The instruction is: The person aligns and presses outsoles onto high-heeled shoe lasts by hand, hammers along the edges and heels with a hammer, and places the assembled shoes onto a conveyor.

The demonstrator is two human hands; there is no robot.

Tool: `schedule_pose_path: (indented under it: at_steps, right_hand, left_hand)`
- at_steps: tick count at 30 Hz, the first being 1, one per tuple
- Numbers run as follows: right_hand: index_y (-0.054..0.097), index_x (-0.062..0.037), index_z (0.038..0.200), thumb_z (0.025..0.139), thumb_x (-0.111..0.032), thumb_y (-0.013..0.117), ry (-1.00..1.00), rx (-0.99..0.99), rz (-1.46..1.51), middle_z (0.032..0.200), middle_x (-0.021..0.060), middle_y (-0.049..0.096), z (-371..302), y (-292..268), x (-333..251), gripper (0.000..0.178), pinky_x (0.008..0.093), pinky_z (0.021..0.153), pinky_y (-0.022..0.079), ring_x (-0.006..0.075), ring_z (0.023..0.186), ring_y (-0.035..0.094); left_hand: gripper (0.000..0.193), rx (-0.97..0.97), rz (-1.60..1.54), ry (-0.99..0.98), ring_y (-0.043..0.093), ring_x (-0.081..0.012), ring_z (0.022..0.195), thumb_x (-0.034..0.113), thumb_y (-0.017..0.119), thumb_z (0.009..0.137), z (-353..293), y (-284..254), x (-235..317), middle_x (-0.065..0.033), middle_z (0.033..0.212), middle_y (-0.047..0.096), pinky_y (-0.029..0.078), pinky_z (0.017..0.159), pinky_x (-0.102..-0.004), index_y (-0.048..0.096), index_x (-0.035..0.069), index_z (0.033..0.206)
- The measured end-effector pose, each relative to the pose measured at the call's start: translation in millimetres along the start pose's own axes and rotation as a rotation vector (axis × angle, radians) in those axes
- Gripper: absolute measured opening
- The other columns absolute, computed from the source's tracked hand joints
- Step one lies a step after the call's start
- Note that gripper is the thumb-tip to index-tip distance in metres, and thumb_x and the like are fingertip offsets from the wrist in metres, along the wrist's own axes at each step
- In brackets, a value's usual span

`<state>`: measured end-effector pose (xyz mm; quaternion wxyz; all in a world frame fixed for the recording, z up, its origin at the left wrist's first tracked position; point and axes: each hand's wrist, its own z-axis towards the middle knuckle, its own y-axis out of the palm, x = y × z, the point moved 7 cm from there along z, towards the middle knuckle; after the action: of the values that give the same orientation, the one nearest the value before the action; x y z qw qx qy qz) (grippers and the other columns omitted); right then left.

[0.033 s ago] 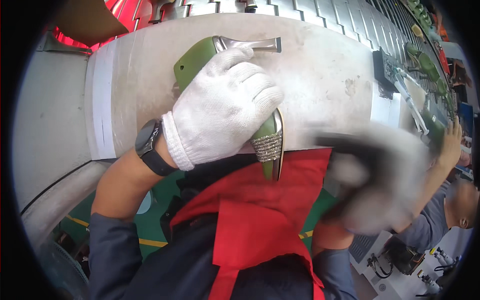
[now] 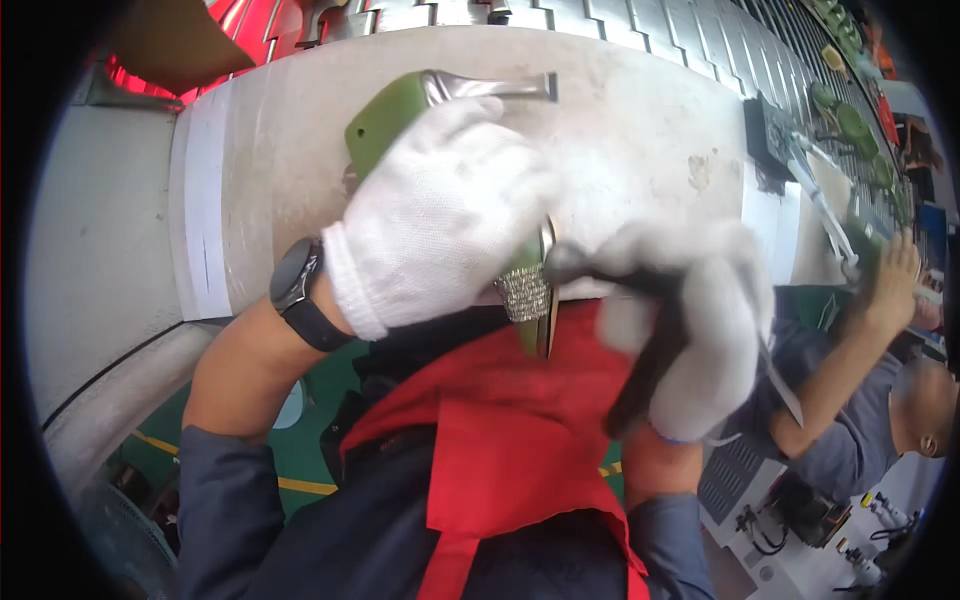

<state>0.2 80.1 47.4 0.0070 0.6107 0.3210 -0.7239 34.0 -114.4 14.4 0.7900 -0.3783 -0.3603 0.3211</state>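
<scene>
Green shoe form [image 2: 388,122], glittery strap [image 2: 525,293]: on the counter [image 2: 640,150], toe overhanging the near edge; likely stiff, slick, best held mid-body. My left hand [image 2: 440,215] grips it; my right hand [image 2: 715,330] grips a blurred dark tool [image 2: 575,264].

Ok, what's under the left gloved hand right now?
Under the left hand is a high-heeled sandal on a green shoe last. The silver heel and glittery strap show at either end; the glove covers the middle, so that part cannot be seen.
</scene>
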Motion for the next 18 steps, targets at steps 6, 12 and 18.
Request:
schedule_pose_path:
  at_steps: [6, 12, 18]
  right_hand:
    - [0.069, 0.0078, 0.117, 0.111, -0.018, 0.05, 0.023, 0.059, 0.198, 0.104, 0.019, 0.077, 28.6, 4.4, -30.0, 0.033, 0.0264, 0.06, 0.052, 0.0137, 0.066, 0.065]
    - [0.069, 0.0087, 0.112, 0.103, -0.014, 0.054, -0.208, 0.035, 0.208, 0.106, 0.024, 0.076, -15.5, 5.3, -5.1, 0.028, 0.0312, 0.076, 0.059, 0.0218, 0.069, 0.07]
    - [0.069, -0.001, 0.131, 0.081, 0.014, 0.061, -0.42, 0.139, -0.629, 0.116, 0.0225, 0.075, 54.6, -21.6, 27.1, 0.053, 0.0442, 0.089, 0.061, 0.046, 0.101, 0.073]
  left_hand:
    - [0.057, -0.036, 0.006, 0.003, 0.073, -0.0315, 0.112, 0.025, 0.091, 0.069, -0.3, -0.8, -6.6, -0.0101, 0.114, 0.075, 0.05, 0.114, -0.0547, 0.07, 0.008, 0.119]
    - [0.059, -0.012, 0.029, 0.009, 0.072, -0.0315, 0.113, 0.027, 0.092, 0.069, 4.0, -2.7, 0.3, -0.0116, 0.116, 0.075, 0.049, 0.114, -0.0553, 0.07, 0.007, 0.119]
    - [0.055, 0.021, -0.052, 0.045, 0.073, -0.0307, 0.113, 0.022, 0.092, 0.075, 16.9, -25.4, -7.9, -0.0117, 0.115, 0.075, 0.052, 0.112, -0.0499, 0.07, 0.005, 0.122]
